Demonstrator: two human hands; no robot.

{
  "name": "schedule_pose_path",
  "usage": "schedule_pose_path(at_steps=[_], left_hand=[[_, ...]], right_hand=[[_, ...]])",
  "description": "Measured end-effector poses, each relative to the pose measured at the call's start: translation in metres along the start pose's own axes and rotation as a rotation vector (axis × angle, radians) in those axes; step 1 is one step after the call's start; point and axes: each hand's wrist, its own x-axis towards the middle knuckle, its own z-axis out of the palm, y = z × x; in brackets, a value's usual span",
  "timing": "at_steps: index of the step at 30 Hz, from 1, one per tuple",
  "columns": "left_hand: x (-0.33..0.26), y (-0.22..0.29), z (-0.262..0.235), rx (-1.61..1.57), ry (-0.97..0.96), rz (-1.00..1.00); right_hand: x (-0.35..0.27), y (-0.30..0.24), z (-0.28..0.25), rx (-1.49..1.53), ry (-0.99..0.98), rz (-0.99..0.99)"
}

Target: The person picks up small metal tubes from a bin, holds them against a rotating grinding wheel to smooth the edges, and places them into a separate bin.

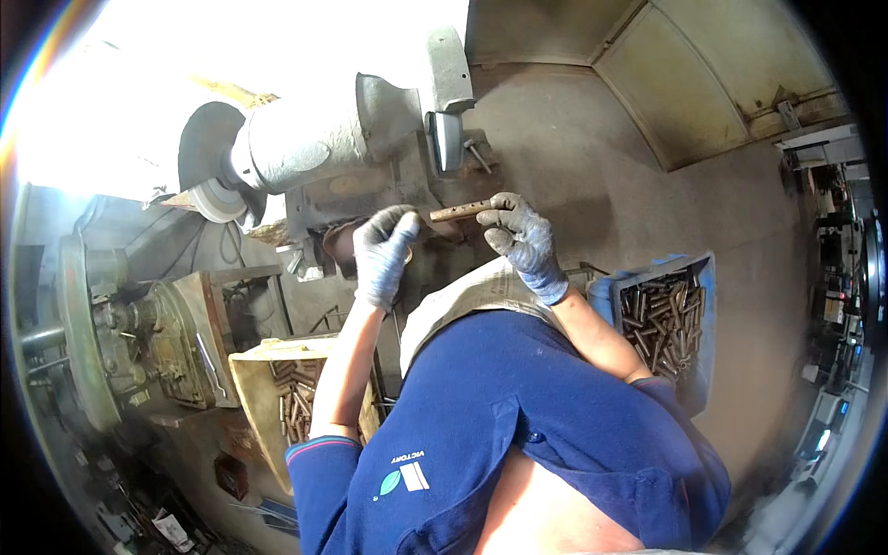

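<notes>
While the person stands or sits bent over the work, which of the two we cannot tell, we see the gloved right hand (525, 242) grasping a brown metal rod (460, 212) by its right end, pinched between thumb and fingers. We find this rod in front of the body, between the two hands and just below the grinder (310, 139), with small dark holes along its length and its free end pointing left. The gloved left hand (383, 254) is near that free end but apart from it, its fingers curled inward; we cannot tell whether anything lies inside them.

At the grinder's left end we notice a pale grinding wheel (219, 200), partly covered by a dark curved guard (205, 148). To the person's right we see a blue crate (601, 301) holding a heap of similar metal pieces (664, 319), and to the left a cream-yellow bin (254, 407) with more rods (298, 407), partly hidden by the left forearm (349, 379). We also see a beige cloth (453, 296) over the lap, a dark blue shirt (573, 407) and, at far left, a greenish machine (81, 324).
</notes>
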Motion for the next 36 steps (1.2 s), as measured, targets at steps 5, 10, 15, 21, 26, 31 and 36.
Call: schedule_pose_path(at_steps=[5, 10, 15, 21, 26, 31, 36], left_hand=[[0.002, -0.007, 0.044, -0.087, -0.057, -0.038], [0.032, -0.022, 0.035, -0.132, -0.007, 0.003], [0.055, -0.044, 0.031, -0.274, -0.015, -0.012], [0.061, -0.056, 0.055, -0.371, 0.058, -0.05], [0.068, -0.067, 0.069, -0.4, 0.082, -0.116], [0.072, -0.072, 0.067, -0.288, 0.103, -0.146], [0.073, -0.072, 0.049, -0.349, 0.093, -0.081]], right_hand=[[0.008, 0.008, -0.023, -0.042, 0.041, -0.007], [0.023, 0.02, -0.004, 0.155, 0.106, 0.127], [0.026, 0.048, -0.001, 0.18, 0.13, 0.167], [0.035, 0.071, -0.013, -0.055, 0.154, 0.087], [0.042, 0.073, -0.022, -0.174, 0.181, 0.157], [0.041, 0.069, -0.021, -0.077, 0.191, 0.256], [0.043, 0.064, -0.004, -0.083, 0.123, 0.292]])
